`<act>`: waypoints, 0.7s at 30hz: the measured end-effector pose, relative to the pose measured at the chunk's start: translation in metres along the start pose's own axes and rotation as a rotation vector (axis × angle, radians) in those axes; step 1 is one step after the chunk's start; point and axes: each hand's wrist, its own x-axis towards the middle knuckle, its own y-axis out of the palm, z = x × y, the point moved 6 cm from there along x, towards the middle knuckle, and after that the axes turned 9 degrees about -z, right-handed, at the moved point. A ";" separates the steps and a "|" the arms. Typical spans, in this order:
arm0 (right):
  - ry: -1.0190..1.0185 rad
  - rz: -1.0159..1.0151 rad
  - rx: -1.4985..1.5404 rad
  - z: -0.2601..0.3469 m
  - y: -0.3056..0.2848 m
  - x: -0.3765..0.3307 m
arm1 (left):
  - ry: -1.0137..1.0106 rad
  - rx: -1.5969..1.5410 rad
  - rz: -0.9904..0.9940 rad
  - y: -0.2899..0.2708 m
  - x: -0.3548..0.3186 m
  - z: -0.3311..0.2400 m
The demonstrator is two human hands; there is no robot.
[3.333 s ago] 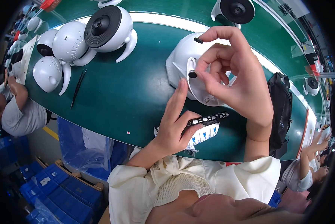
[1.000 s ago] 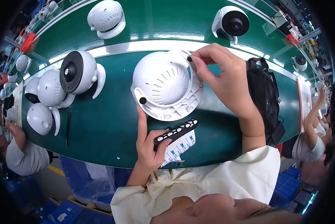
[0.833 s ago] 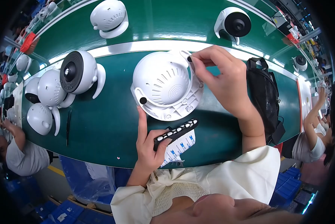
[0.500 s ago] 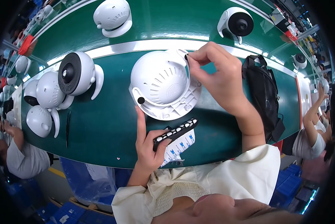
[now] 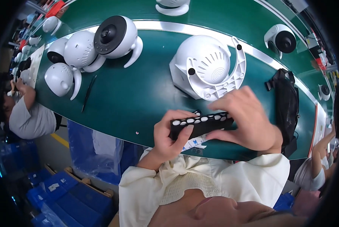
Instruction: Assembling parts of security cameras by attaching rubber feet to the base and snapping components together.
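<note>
Black strip (image 5: pixel 201 125) at lower centre, pinched endwise between left hand (image 5: pixel 171 134) and right hand (image 5: pixel 249 121); judged light, flexible, best gripped by edges.

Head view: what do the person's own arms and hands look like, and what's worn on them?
Both hands are bare: no gloves, rings or watch visible on the left hand or the right hand. Each forearm comes out of a loose cream-white sleeve of soft fabric. The left cuff is gathered and knotted at the wrist.
</note>
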 end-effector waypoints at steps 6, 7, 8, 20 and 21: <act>0.075 0.023 0.366 -0.016 0.021 -0.003 | 0.019 0.069 -0.038 -0.008 0.005 -0.003; 0.061 0.024 0.392 -0.017 0.023 -0.004 | 0.021 0.065 -0.036 -0.009 0.004 0.000; 0.053 0.039 0.365 -0.016 0.024 -0.006 | 0.018 0.071 -0.045 -0.011 0.004 0.001; -0.185 -0.070 0.171 -0.003 0.004 -0.011 | -0.009 0.151 -0.090 -0.008 -0.002 0.005; -0.259 -0.073 0.127 -0.001 0.005 -0.017 | -0.135 0.103 -0.091 -0.008 -0.004 0.011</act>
